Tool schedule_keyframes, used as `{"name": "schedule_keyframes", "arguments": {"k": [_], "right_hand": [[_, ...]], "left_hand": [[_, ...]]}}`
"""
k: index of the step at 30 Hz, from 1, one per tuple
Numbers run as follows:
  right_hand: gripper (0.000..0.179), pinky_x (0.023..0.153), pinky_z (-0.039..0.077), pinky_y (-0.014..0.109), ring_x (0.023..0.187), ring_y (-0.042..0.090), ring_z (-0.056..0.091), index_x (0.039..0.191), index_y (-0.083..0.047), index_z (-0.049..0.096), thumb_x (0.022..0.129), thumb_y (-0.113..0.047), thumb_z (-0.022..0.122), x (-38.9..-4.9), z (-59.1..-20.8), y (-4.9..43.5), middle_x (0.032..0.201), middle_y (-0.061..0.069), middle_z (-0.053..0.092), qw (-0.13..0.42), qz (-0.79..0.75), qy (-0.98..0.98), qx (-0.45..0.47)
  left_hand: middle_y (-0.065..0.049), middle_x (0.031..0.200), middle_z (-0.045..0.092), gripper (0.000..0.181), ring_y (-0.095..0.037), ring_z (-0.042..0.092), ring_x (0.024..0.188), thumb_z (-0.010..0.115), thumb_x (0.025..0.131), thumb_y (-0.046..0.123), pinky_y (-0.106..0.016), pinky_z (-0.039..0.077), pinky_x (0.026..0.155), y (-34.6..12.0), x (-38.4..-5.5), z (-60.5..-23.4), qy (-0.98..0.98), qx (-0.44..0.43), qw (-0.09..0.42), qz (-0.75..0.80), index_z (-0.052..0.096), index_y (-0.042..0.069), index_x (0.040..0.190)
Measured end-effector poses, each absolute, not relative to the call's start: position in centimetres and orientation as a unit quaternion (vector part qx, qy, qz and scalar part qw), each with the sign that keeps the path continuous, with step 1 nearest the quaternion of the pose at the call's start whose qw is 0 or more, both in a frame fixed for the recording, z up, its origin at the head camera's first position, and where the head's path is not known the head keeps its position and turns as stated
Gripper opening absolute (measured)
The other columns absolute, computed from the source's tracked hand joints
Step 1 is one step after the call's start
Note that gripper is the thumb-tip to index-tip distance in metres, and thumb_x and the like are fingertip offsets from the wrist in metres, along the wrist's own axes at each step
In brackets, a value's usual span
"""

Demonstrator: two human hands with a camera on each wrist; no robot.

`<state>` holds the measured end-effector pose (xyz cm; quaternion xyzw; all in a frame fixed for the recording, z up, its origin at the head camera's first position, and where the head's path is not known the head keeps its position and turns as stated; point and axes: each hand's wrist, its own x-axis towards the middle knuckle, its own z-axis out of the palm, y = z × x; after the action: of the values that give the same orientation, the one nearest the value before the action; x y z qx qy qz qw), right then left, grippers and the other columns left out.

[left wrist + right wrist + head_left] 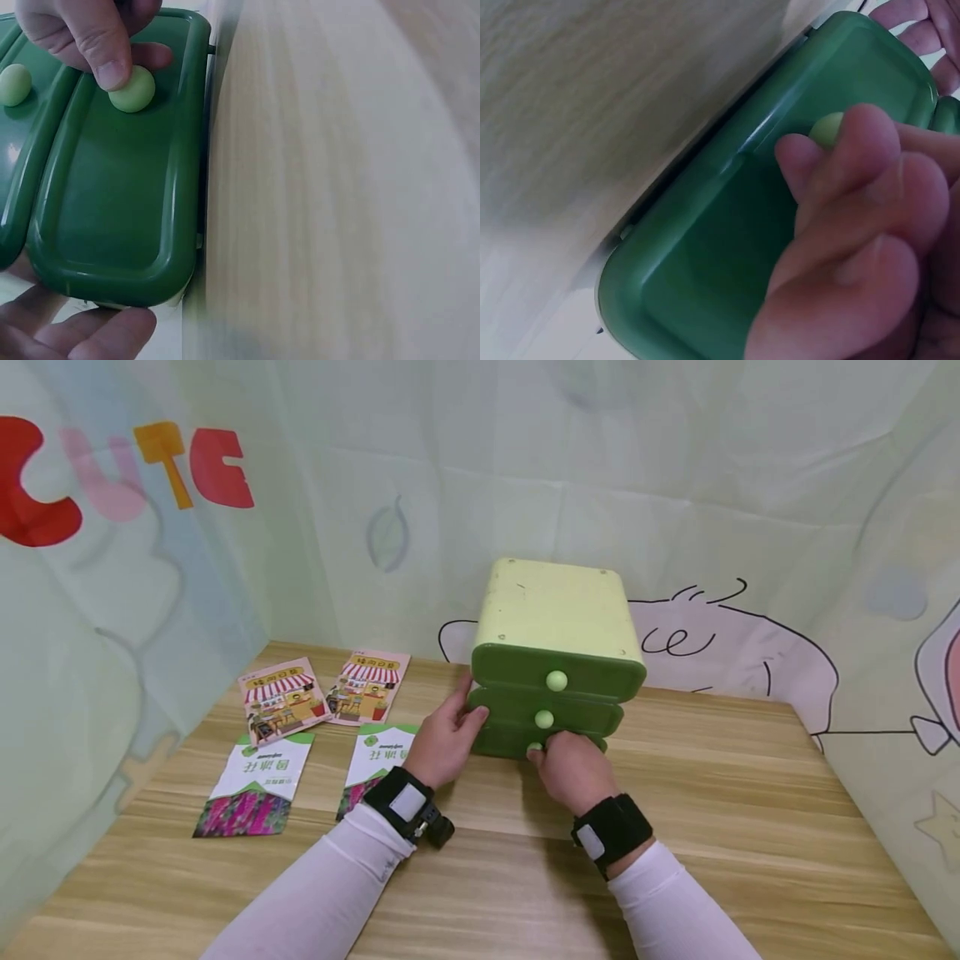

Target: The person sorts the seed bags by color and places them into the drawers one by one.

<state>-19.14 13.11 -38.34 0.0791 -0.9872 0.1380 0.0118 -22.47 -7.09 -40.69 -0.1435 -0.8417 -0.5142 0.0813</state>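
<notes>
A small chest of drawers [558,606] with a pale yellow-green body and three dark green fronts stands on the wooden table. Each drawer front carries a round light green knob. My right hand [576,768] pinches the bottom drawer's knob [135,91] between thumb and fingers; the right wrist view shows the other fingers curled beside it. Along the chest's left side my left hand [444,739] rests with its fingers extended and its thumb near the front edge. In the left wrist view, its fingertips [124,330] touch the side of the bottom drawer [112,202]. All three drawers look closed.
To the left lie two pink packets with a striped-awning shop picture [285,697] [369,685]. Nearer are two white-and-green packets with magenta flowers [258,785] [375,756], one partly behind my left wrist. A printed cloth [420,460] hangs behind the table [720,802].
</notes>
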Motion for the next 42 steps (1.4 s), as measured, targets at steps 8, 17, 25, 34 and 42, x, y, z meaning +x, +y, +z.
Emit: {"name": "schedule_keyframes", "arguments": {"k": [8, 17, 25, 34, 42], "right_hand": [[0.045, 0.044, 0.041, 0.031, 0.048, 0.015, 0.047, 0.055, -0.015, 0.057, 0.092, -0.039, 0.057, -18.6, -37.4, 13.9, 0.05, -0.002, 0.049, 0.027, 0.228, -0.972, 0.052], [0.031, 0.056, 0.048, 0.033, 0.062, 0.015, 0.053, 0.084, -0.015, 0.07, 0.093, -0.041, 0.056, -18.1, -36.7, 14.0, 0.073, -0.002, 0.064, 0.07, 0.309, -0.947, 0.048], [0.032, 0.05, 0.045, 0.032, 0.057, 0.015, 0.051, 0.075, -0.016, 0.067, 0.091, -0.042, 0.059, -17.8, -36.5, 13.7, 0.065, -0.004, 0.06, 0.09, 0.334, -0.937, 0.054], [0.038, 0.047, 0.043, 0.032, 0.054, 0.015, 0.048, 0.076, -0.017, 0.065, 0.092, -0.05, 0.054, -17.8, -36.6, 13.5, 0.06, -0.002, 0.054, 0.108, 0.359, -0.926, 0.037], [0.046, 0.043, 0.04, 0.032, 0.05, 0.017, 0.047, 0.067, -0.017, 0.06, 0.092, -0.054, 0.05, -17.9, -36.7, 13.2, 0.055, -0.001, 0.05, 0.12, 0.362, -0.924, 0.027]], "left_hand": [[0.0, 0.142, 0.042, 0.058, -0.012, 0.041, 0.119, 0.042, 0.094, 0.058, -0.041, 0.04, 0.098, -7.1, -22.4, -40.8, -0.826, -0.137, 0.064, -0.544, 0.016, 0.048, 0.144], [0.004, 0.146, 0.033, 0.05, -0.012, 0.03, 0.127, 0.028, 0.098, 0.057, -0.046, 0.03, 0.105, -7.4, -22.5, -40.8, -0.83, -0.138, 0.09, -0.532, 0.024, 0.043, 0.145], [0.007, 0.149, 0.028, 0.05, -0.007, 0.024, 0.129, 0.02, 0.101, 0.05, -0.042, 0.025, 0.109, -7.4, -22.6, -40.9, -0.83, -0.141, 0.085, -0.533, 0.026, 0.031, 0.147], [0.002, 0.15, 0.03, 0.051, -0.01, 0.025, 0.129, 0.02, 0.102, 0.048, -0.043, 0.025, 0.109, -7.4, -22.8, -40.9, -0.829, -0.144, 0.095, -0.532, 0.028, 0.025, 0.148], [0.009, 0.149, 0.028, 0.051, -0.007, 0.024, 0.129, 0.019, 0.102, 0.049, -0.04, 0.024, 0.109, -7.4, -22.8, -41.0, -0.833, -0.14, 0.09, -0.528, 0.027, 0.027, 0.147]]}}
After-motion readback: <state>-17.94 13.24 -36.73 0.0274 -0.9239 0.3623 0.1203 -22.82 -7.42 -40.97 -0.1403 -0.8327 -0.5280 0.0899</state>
